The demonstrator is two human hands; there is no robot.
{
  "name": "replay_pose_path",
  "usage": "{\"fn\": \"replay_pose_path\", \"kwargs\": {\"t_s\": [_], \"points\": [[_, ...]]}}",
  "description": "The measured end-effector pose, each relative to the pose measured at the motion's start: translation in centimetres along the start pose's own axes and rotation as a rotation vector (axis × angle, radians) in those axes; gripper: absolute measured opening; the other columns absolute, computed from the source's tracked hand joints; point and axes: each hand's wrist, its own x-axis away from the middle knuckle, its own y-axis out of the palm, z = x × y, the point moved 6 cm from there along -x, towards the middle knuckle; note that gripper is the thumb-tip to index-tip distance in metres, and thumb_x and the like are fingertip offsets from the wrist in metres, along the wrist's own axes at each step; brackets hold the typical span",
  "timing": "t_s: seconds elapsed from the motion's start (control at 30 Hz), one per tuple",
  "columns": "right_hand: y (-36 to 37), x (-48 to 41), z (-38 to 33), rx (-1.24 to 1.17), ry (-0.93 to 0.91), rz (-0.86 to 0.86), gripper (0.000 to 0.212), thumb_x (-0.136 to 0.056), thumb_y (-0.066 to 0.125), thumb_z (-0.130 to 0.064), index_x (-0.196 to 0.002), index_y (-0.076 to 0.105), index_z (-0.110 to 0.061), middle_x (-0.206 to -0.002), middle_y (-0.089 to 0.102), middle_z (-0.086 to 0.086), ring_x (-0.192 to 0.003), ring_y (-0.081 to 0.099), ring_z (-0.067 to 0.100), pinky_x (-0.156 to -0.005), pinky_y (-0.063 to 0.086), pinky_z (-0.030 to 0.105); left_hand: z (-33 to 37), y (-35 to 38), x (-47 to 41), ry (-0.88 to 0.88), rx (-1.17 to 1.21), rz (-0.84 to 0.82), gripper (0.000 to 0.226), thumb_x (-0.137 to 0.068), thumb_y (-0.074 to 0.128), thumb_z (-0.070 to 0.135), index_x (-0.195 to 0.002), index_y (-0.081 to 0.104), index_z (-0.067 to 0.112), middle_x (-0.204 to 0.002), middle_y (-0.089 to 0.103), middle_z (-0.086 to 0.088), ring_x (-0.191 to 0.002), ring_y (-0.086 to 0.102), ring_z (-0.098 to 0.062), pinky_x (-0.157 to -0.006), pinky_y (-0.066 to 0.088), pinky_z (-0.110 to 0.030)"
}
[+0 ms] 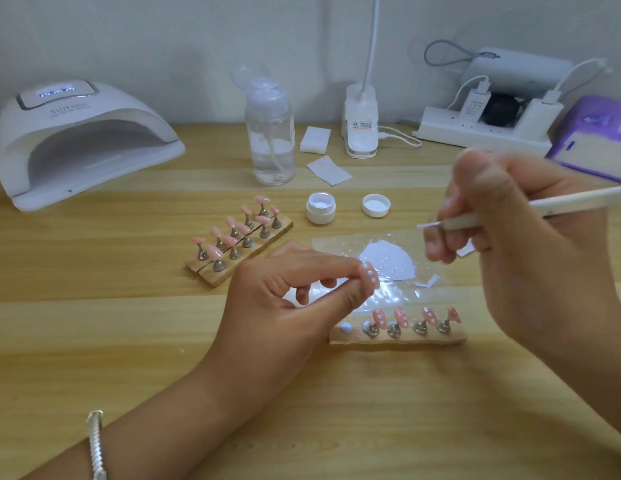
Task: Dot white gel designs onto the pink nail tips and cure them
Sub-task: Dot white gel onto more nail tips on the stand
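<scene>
**Fifth dotted tip held above the palette**

The left hand [288, 289] rests on the light wooden table [129, 323] near the centre. Its thumb and forefinger pinch a glossy pink nail tip [369, 276] bearing three white dots, and the other fingers are loosely curled. The tip sits just over the near left edge of a clear plastic sheet [399, 292] that carries a pool of white gel [388, 259].

The right hand [503, 237] is raised at the right. Its fingers are closed around a slim white dotting pen [572, 200], whose fine point is aimed left above the gel pool, apart from the held tip.

Just near of the sheet lies a narrow wooden holder strip [399, 339]. Four dotted pink tips [379, 317] stand on it on small metal stands, and its leftmost spot is bare.

Farther left, two wooden blocks [212, 273] lie side by side, carrying plain pink tips [229, 221] on similar stands.

Beyond the sheet stand a small open white gel jar [321, 207] and, to its right, its upturned lid [376, 205].

A white dome-shaped curing lamp [84, 140] sits at the far left, its display lit. A clear pump bottle [270, 133] stands to the lamp's right.
</scene>
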Motion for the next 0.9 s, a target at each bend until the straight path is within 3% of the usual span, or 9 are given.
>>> {"fn": "replay_pose_path", "kwargs": {"t_s": [0.1,0.2,0.27,0.33,0.47,0.57,0.67,0.8,0.9], "points": [[-1.5,-1.2,-0.3,0.042,-0.006,0.071,0.037,-0.088,0.065,-0.048,-0.059,0.065,-0.024,-0.05,0.053,-0.011,-0.037,0.044,0.009,-0.043,0.038,0.02,0.1,0.0,0.0,0.002,0.0,0.0,0.005,-0.078,0.079,0.025,-0.081,0.078,0.029,-0.07,0.067,0.02,-0.068,0.05,-0.003,-0.061,0.041,-0.017],[-3.2,-2.4,-0.4,0.307,0.002,0.056,0.044,-0.089,0.062,-0.055,-0.061,0.066,-0.021,-0.041,0.05,-0.007,-0.033,0.041,0.008,-0.04,0.036,0.02,0.2,-0.1,0.0,0.002,0.004,0.0,0.006,-0.078,0.078,0.024,-0.082,0.078,0.028,-0.071,0.067,0.022,-0.068,0.05,-0.003,-0.06,0.041,-0.019],[-4.6,-3.2,0.1,0.625,0.024,-0.04,0.038,-0.092,0.059,-0.054,-0.072,0.071,-0.023,-0.05,0.061,-0.005,-0.041,0.053,0.007,-0.047,0.044,0.021,0.3,0.0,0.0,0.004,0.001,-0.002,0.006,-0.078,0.076,0.022,-0.081,0.079,0.027,-0.072,0.067,0.024,-0.067,0.051,-0.002,-0.06,0.041,-0.017],[-6.1,-3.9,1.4,0.962,0.136,-0.172,0.031,-0.093,0.054,-0.054,-0.078,0.07,-0.032,-0.067,0.069,-0.015,-0.06,0.063,0.0,-0.059,0.049,0.026,0.3,0.0,0.0,0.003,0.0,-0.003,0.006,-0.078,0.077,0.022,-0.081,0.079,0.027,-0.072,0.067,0.024,-0.067,0.051,-0.001,-0.061,0.041,-0.014],[-8.7,-3.9,3.3,1.287,0.39,-0.435,0.024,-0.095,0.051,-0.042,-0.075,0.064,-0.038,-0.08,0.067,-0.016,-0.076,0.057,-0.003,-0.061,0.038,0.022,0.2,0.0,0.0,0.007,-0.002,-0.006,0.008,-0.078,0.076,0.032,-0.082,0.079,0.026,-0.073,0.068,0.023,-0.068,0.051,-0.001,-0.06,0.041,-0.014],[-9.6,-3.4,4.1,1.383,0.463,-0.615,0.013,-0.091,0.063,-0.037,-0.081,0.06,-0.043,-0.09,0.065,-0.02,-0.075,0.054,-0.009,-0.058,0.035,0.012,0.1,0.0,0.0,0.003,0.005,0.004,0.01,-0.077,0.073,0.034,-0.082,0.08,0.029,-0.073,0.069,0.019,-0.068,0.051,-0.002,-0.059,0.041,-0.018],[-10.0,-3.2,4.4,1.399,0.503,-0.664,0.019,-0.083,0.074,-0.036,-0.083,0.057,-0.043,-0.091,0.061,-0.021,-0.077,0.054,-0.008,-0.056,0.034,0.01,0.0,0.0,0.0,-0.005,0.006,0.007,0.012,-0.076,0.073,0.036,-0.083,0.081,0.029,-0.073,0.07,0.014,-0.068,0.051,-0.003,-0.059,0.042,-0.02],[-10.9,-3.5,4.3,1.355,0.553,-0.597,0.033,-0.073,0.08,-0.015,-0.084,0.059,-0.038,-0.092,0.06,-0.013,-0.085,0.059,0.008,-0.073,0.052,0.034,0.0,0.0,0.0,-0.015,0.006,0.011,0.017,-0.075,0.072,0.039,-0.089,0.079,0.031,-0.075,0.072,0.016,-0.068,0.052,-0.003,-0.058,0.042,-0.021],[-11.4,-3.2,4.8,1.418,0.599,-0.668,0.037,-0.072,0.077,-0.008,-0.084,0.058,-0.036,-0.092,0.059,-0.013,-0.085,0.056,0.009,-0.074,0.05,0.034,-0.1,0.0,0.0,-0.02,0.007,0.017,0.017,-0.075,0.072,0.041,-0.089,0.079,0.034,-0.076,0.073,0.012,-0.069,0.052,-0.005,-0.058,0.044,-0.026]]}}
